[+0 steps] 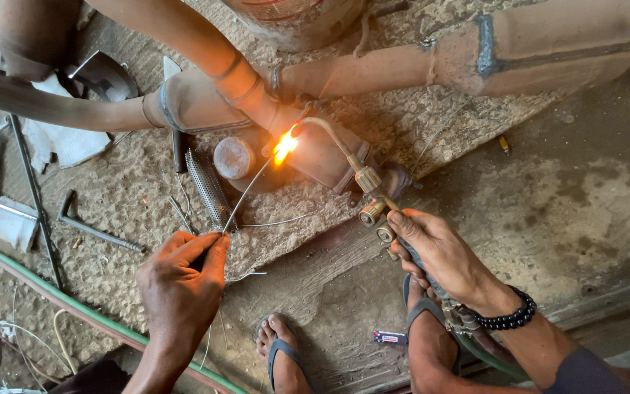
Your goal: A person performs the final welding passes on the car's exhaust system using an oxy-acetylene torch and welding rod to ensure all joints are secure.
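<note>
So a gas torch point(373, 204) is gripped in the right hand point(442, 255), fingers wrapped round the handle just below the brass valves, and its bent tip is aimed at the joint on the rusty exhaust pipe point(205, 102), where the flame point(284, 146) is burning. A thin filler rod point(246, 195) is pinched in the left hand point(181, 281) between thumb and fingertips at its near end, with the far end fed right into the flame. Everything is laid out on the floor point(585, 219), pipe well ahead of the sandalled feet.

Handling-wise: the rod is judged light and springy, so it'll wobble if held too far back, and it gets hot toward the tip. The cool end is the place to hold it. The torch looks rigid and a bit tail-heavy, probably dragged by the hose point(490, 357), so the handle is best gripped firmly. The pipe is heavy, stiff and hot near the joint, so best left untouched there.

A perforated tube point(209, 188) and a hammer point(96, 230) are lying to the left.
</note>
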